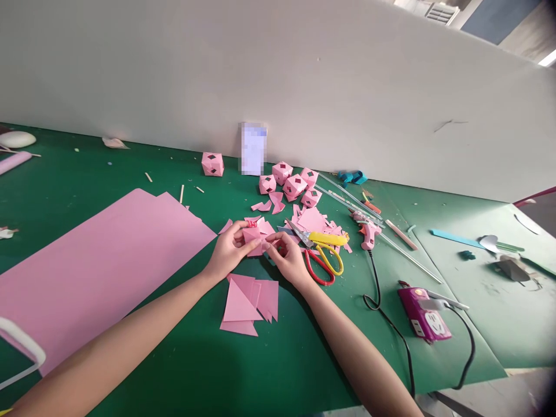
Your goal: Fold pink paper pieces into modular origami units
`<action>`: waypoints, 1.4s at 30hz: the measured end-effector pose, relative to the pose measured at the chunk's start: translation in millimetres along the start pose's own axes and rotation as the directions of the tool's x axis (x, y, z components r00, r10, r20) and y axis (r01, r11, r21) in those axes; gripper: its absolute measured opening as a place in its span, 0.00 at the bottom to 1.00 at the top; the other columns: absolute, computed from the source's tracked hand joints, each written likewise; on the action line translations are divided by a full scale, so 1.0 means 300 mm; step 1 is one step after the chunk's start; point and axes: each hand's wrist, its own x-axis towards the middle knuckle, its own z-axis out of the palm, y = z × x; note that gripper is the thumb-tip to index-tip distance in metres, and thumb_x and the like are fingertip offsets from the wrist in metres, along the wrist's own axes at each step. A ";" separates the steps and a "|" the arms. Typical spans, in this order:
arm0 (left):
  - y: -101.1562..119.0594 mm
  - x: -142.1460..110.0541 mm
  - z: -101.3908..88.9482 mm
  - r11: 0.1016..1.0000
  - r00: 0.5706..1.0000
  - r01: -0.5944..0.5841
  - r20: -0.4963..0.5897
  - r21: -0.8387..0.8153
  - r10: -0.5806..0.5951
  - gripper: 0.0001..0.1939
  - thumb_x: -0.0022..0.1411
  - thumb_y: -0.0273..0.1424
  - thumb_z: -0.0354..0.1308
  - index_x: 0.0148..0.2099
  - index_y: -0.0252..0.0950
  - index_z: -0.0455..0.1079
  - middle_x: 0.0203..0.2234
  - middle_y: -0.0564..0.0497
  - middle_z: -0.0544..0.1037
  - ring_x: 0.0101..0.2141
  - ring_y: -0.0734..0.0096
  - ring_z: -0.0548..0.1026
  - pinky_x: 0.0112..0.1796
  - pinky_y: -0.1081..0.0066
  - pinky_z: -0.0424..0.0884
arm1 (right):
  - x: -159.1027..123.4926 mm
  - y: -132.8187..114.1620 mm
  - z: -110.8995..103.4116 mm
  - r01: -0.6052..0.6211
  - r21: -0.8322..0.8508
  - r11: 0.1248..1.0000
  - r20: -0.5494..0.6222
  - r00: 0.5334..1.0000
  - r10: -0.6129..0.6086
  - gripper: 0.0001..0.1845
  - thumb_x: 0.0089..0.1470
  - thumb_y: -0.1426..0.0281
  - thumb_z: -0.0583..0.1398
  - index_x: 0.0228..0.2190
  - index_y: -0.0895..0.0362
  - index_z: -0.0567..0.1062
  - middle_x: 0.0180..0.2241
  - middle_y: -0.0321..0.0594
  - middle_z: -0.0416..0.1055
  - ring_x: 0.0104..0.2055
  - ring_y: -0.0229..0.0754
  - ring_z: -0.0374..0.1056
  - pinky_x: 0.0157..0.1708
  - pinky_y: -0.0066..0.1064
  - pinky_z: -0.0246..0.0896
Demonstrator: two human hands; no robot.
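Note:
Between both hands is a small folded piece of pink paper. My left hand pinches it from the left, thumb in front. The fingers of my right hand close on its right edge, partly covering it. Just below lie several cut pink paper pieces, some triangular. Scissors with red and yellow handles rest beside my right hand, next to a yellow cutter knife. Behind the hands sit several finished-looking pink paper polyhedra with dark diamond openings, and another paper polyhedron stands farther left.
Large pink paper sheets cover the left of the green table. A blurred phone leans on the wall. Pink scraps, clear glue sticks, a pink glue gun and a corded purple power strip lie rightward.

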 end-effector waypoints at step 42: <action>-0.001 -0.016 0.017 0.966 0.989 -0.142 0.058 0.218 0.133 0.14 0.60 0.38 0.66 0.46 0.38 0.71 0.28 0.52 0.82 0.32 0.62 0.82 0.38 0.65 0.78 | -0.011 -0.007 0.024 0.088 -0.191 0.978 -0.171 0.978 -0.122 0.04 0.53 0.68 0.62 0.28 0.53 0.76 0.29 0.37 0.75 0.29 0.40 0.68 0.29 0.30 0.63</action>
